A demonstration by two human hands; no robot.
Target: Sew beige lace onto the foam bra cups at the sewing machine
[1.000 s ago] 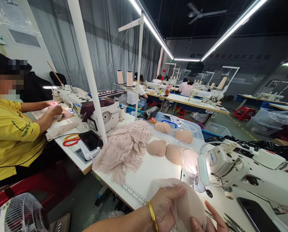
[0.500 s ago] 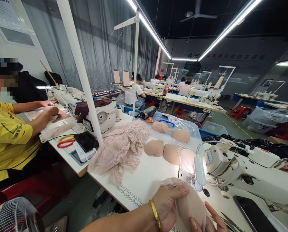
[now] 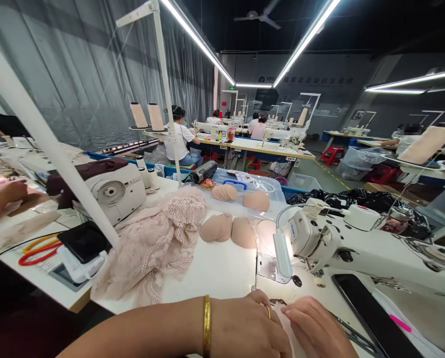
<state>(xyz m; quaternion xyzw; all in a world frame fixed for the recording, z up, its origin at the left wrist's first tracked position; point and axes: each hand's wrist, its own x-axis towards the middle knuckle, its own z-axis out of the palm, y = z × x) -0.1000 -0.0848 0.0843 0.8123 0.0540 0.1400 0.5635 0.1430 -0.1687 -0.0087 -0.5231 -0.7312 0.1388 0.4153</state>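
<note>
My left hand (image 3: 248,325), with a gold bracelet and a ring, lies back-up at the table's front edge. Its fingers bend over a pale, sheer-covered bra cup (image 3: 290,332). From the other side my right hand (image 3: 317,328) closes its fingers on the same cup; both hands hide most of it. Just beyond stands a sewing machine (image 3: 341,243) with a lit lamp (image 3: 282,256) over its metal plate. Stacked beige bra cups (image 3: 217,228) and another beige cup (image 3: 243,232) lie behind my hands. Scissors (image 3: 356,335), partly covered, rest right of my right hand.
Crumpled lace fabric (image 3: 155,248) covers the table's left part. A black phone (image 3: 375,313) lies below the machine arm. Behind the cups is a clear plastic bin lid (image 3: 278,199) with more cups. A white pole (image 3: 58,144) rises at left, near a co-worker's hands (image 3: 2,196).
The view has swung right. My hands have brought the bra cup down towards the table by the machine, and my left hand has turned back-up. More of the machine shows.
</note>
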